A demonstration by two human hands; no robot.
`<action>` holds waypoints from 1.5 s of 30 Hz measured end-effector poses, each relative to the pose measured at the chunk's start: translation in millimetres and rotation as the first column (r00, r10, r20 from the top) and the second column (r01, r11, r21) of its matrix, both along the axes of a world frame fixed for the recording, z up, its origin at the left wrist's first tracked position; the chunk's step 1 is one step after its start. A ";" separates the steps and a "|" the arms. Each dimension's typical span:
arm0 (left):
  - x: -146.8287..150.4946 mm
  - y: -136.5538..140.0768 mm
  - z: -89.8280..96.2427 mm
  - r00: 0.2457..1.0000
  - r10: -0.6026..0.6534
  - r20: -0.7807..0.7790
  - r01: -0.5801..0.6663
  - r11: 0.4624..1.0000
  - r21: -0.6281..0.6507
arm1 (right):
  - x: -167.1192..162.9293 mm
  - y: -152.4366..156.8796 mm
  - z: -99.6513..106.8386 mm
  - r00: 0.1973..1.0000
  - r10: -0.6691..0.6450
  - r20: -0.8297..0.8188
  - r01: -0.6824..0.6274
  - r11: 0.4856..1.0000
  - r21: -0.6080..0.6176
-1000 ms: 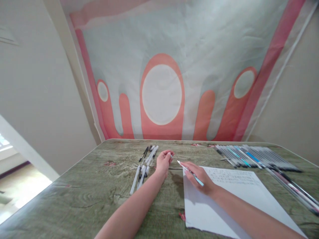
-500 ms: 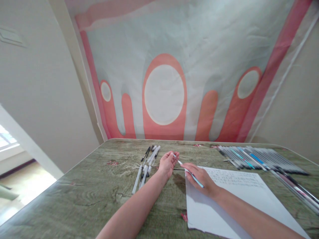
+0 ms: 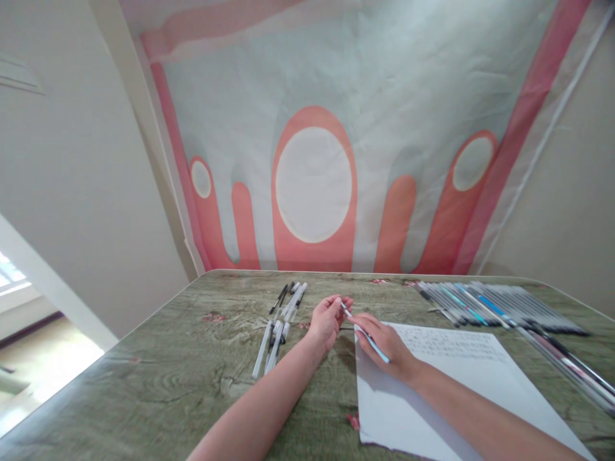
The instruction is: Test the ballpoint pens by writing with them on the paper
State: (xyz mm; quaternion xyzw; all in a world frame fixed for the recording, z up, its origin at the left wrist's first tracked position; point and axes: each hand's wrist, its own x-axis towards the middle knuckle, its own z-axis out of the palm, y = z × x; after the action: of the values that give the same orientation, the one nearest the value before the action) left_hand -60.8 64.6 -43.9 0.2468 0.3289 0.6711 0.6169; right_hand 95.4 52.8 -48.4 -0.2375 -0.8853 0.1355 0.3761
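Note:
A pen with a pale blue barrel lies slantwise across my right hand, whose fingers are closed around it. Its front end points up and left, into the fingers of my left hand. There the thumb and forefinger pinch the pen's tip end, and the other fingers curl behind. Whether a small cap or part covers the tip is hidden by the fingertips. Under my right hand and forearm lies a white sheet of paper with rows of handwriting near its top edge.
Left of my hands lie several clear pen barrels and black caps or pens. At the right is a row of many grey pens, with some blue ones among them. Everything rests on a wood-grain table before a patterned wall covering.
My left fingertips and the pen's front end have come together; the thin tip that showed between the hands is now mostly covered. The view has shifted slightly.

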 end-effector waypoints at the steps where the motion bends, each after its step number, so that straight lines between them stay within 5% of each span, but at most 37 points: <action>1: 1.1 -0.7 0.7 1.000 0.000 -0.004 0.000 1.000 0.006 | -0.2 -0.1 0.1 1.000 -0.006 0.004 0.006 1.000 0.000; 26: 13.5 -11.2 7.3 0.998 -0.038 -0.047 0.039 0.999 0.024 | -5.1 0.3 -7.4 0.977 -0.138 0.162 0.127 0.989 0.077; 36: -3.4 2.0 3.9 0.998 0.053 0.016 -0.053 0.999 0.000 | 1.0 -4.5 5.1 0.998 -0.024 0.053 0.031 0.991 -0.127; 42: -1.7 -0.2 5.2 0.999 0.048 0.002 -0.048 0.997 0.057 | 3.2 3.9 14.9 0.980 -0.162 -0.120 0.076 0.849 -0.523; 45: 5.9 -4.5 4.7 0.999 0.032 -0.012 -0.031 0.995 0.096 | 5.3 8.7 18.8 0.990 -0.125 -0.062 0.069 0.824 -0.563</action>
State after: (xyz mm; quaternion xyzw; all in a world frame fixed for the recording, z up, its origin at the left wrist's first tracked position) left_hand -54.9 60.0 -39.2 0.2754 0.3043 0.6939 0.5916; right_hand 100.7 61.5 -29.6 -0.3752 -0.7746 0.3802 0.3386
